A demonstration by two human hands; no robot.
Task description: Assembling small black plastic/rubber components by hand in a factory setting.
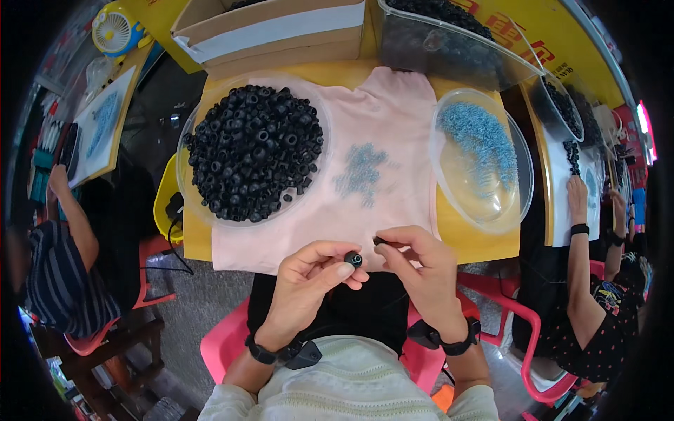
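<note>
My left hand (307,279) pinches a round black piece (354,259) between thumb and fingers, with a light ring or coil showing at its opening. Close to its right, my right hand (427,270) grips a smaller black piece (380,241) at the fingertips. Both hands are just over the near edge of a pink cloth (404,105). On the cloth lies a loose patch of tiny blue-grey pieces (361,172), too small to make out. Left of it, a heap of hollow black pieces (256,151) fills a round clear tray (185,193).
At the right, a clear oval tray (456,203) holds more tiny blue-grey pieces (477,133). A cardboard box (274,38) and a clear bin (442,56) of black pieces line the back. Other people work at tables left (60,182) and right (577,200).
</note>
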